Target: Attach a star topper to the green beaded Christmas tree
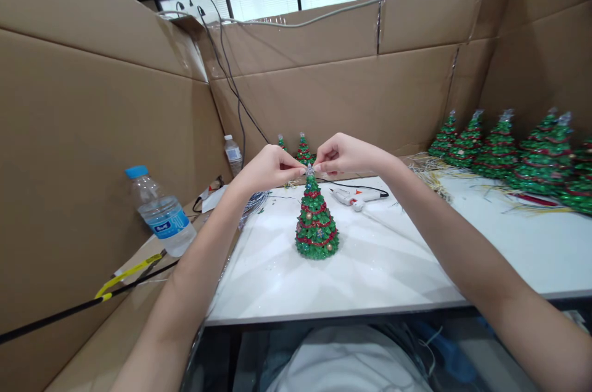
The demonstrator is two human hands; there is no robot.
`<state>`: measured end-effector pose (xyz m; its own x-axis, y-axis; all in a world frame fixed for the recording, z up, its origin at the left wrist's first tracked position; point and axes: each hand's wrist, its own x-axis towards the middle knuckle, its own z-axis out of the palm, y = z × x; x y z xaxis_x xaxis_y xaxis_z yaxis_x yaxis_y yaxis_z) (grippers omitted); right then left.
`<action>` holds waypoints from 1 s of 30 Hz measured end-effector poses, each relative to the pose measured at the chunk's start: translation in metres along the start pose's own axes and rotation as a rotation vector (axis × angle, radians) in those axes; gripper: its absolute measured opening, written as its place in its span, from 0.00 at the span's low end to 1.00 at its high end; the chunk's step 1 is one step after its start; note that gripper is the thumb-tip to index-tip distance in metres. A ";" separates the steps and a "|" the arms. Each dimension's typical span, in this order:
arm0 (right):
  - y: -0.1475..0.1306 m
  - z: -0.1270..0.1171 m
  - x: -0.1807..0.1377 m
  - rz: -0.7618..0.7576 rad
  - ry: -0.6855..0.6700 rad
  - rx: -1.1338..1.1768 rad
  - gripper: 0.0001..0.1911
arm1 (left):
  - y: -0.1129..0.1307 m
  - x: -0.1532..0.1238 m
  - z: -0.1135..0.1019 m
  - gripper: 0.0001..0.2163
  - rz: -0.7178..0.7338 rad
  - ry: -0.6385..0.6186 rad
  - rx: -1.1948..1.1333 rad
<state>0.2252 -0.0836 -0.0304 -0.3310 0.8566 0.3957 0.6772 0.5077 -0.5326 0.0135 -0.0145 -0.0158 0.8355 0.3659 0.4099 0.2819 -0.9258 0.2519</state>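
Observation:
A small green glitter Christmas tree [317, 225] with red garland stands upright on the white table [379, 269]. At its tip sits a tiny silver star topper [309, 171]. My left hand [271, 167] and my right hand [345, 155] meet above the tree. Both pinch the topper from either side with closed fingertips.
A glue gun [358, 196] with a black cable lies behind the tree. A row of finished trees [509, 151] lines the right side, two more [298, 148] stand at the back. Water bottles [161, 210] [232, 155] stand left. Cardboard walls [92, 151] surround the table.

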 end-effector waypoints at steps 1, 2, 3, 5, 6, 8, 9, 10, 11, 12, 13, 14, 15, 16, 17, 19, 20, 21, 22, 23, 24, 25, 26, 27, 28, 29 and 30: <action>0.000 0.000 0.000 -0.003 -0.001 0.003 0.12 | 0.000 0.000 0.000 0.17 -0.003 -0.001 0.003; 0.000 0.000 0.000 -0.004 -0.005 0.012 0.12 | 0.001 0.000 0.000 0.16 -0.003 -0.003 0.008; 0.000 0.000 0.000 -0.003 -0.012 0.027 0.11 | 0.001 0.000 0.000 0.16 -0.001 -0.002 0.015; 0.000 0.000 0.000 0.003 -0.024 0.057 0.11 | 0.002 0.000 0.000 0.16 0.007 0.002 0.031; 0.001 0.000 0.000 0.007 -0.025 0.063 0.11 | 0.002 0.000 0.000 0.16 0.012 0.004 0.035; 0.002 0.000 0.000 0.008 -0.014 0.051 0.11 | 0.002 0.000 -0.001 0.16 0.024 -0.002 0.031; 0.002 0.000 0.001 0.005 -0.007 0.040 0.11 | 0.001 0.000 -0.001 0.16 0.030 -0.009 0.026; 0.002 0.000 0.001 0.001 0.000 0.028 0.11 | 0.001 0.000 -0.001 0.16 0.034 -0.018 0.023; 0.003 0.000 0.001 -0.002 0.004 0.019 0.11 | 0.000 0.000 -0.001 0.16 0.036 -0.026 0.021; 0.003 0.000 0.001 -0.004 0.007 0.013 0.11 | 0.000 0.001 -0.001 0.16 0.035 -0.030 0.020; 0.003 0.000 0.001 -0.003 0.007 0.012 0.11 | 0.000 0.001 -0.002 0.16 0.031 -0.033 0.020; 0.002 0.000 0.001 0.000 0.006 0.015 0.11 | 0.000 0.001 -0.002 0.16 0.025 -0.033 0.021; 0.002 0.000 0.001 0.004 0.002 0.024 0.11 | 0.000 0.001 -0.002 0.15 0.017 -0.032 0.023; 0.001 0.000 0.001 0.008 -0.003 0.037 0.11 | 0.001 0.000 -0.002 0.15 0.009 -0.030 0.026; 0.001 0.001 0.000 0.010 -0.008 0.050 0.11 | 0.001 0.000 -0.002 0.15 0.002 -0.026 0.030; 0.000 0.001 0.000 0.010 -0.012 0.071 0.11 | 0.002 0.000 -0.002 0.15 0.000 -0.024 0.036; 0.000 0.001 0.000 0.011 -0.011 0.075 0.11 | 0.002 0.000 -0.002 0.15 0.006 -0.024 0.035; 0.000 0.001 0.000 0.013 -0.010 0.075 0.11 | 0.002 0.000 -0.002 0.15 0.013 -0.026 0.030; 0.000 0.001 0.000 0.017 -0.009 0.073 0.11 | 0.001 0.000 -0.002 0.15 0.022 -0.028 0.023; 0.000 0.001 0.000 0.021 -0.010 0.071 0.11 | 0.001 0.001 -0.002 0.15 0.031 -0.031 0.014; 0.000 0.000 0.000 0.023 -0.011 0.069 0.11 | 0.000 0.001 -0.002 0.15 0.037 -0.033 0.004; 0.000 0.000 0.000 0.023 -0.010 0.065 0.11 | -0.001 0.001 -0.002 0.15 0.040 -0.036 -0.004; 0.000 0.000 0.000 0.019 -0.008 0.062 0.11 | -0.002 0.001 -0.002 0.15 0.039 -0.038 -0.009; 0.000 0.000 0.000 0.015 -0.007 0.059 0.11 | -0.002 0.001 -0.002 0.15 0.037 -0.037 -0.008; 0.000 0.000 0.000 0.011 -0.005 0.057 0.11 | -0.002 0.001 -0.002 0.15 0.034 -0.036 -0.002; 0.000 0.000 0.000 0.008 -0.004 0.058 0.11 | -0.002 0.001 -0.002 0.15 0.031 -0.035 0.007; -0.001 0.000 -0.001 0.008 -0.004 0.060 0.11 | -0.002 0.001 -0.002 0.15 0.029 -0.033 0.017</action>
<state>0.2244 -0.0847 -0.0304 -0.3288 0.8609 0.3882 0.6390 0.5055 -0.5798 0.0127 -0.0120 -0.0136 0.8583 0.3358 0.3879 0.2649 -0.9375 0.2254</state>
